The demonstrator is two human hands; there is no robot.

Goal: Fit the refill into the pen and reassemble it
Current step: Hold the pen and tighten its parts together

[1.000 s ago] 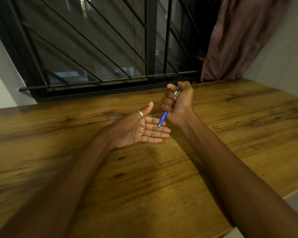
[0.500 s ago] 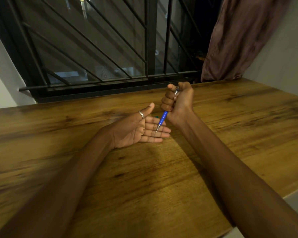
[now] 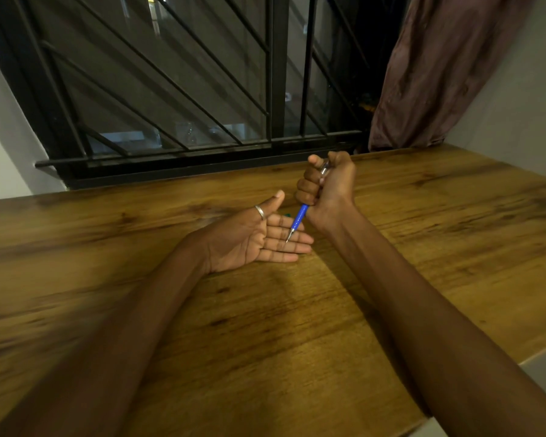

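Observation:
My right hand (image 3: 328, 187) is closed in a fist around a blue pen (image 3: 299, 218), held upright and tilted, thumb over its silver top end. The pen's blue barrel and metal tip stick out below the fist and the tip touches the fingers of my left hand (image 3: 259, 239). That left hand lies flat on the wooden table (image 3: 265, 326), palm up, fingers spread, a silver ring on the thumb, holding nothing. A small green bit (image 3: 287, 213) shows on the table just behind the left fingers; what it is I cannot tell.
A black barred window (image 3: 202, 89) runs along the table's far edge. A brownish curtain (image 3: 438, 74) hangs at the back right beside a grey wall. The table's near right edge (image 3: 533, 357) cuts diagonally across the lower right.

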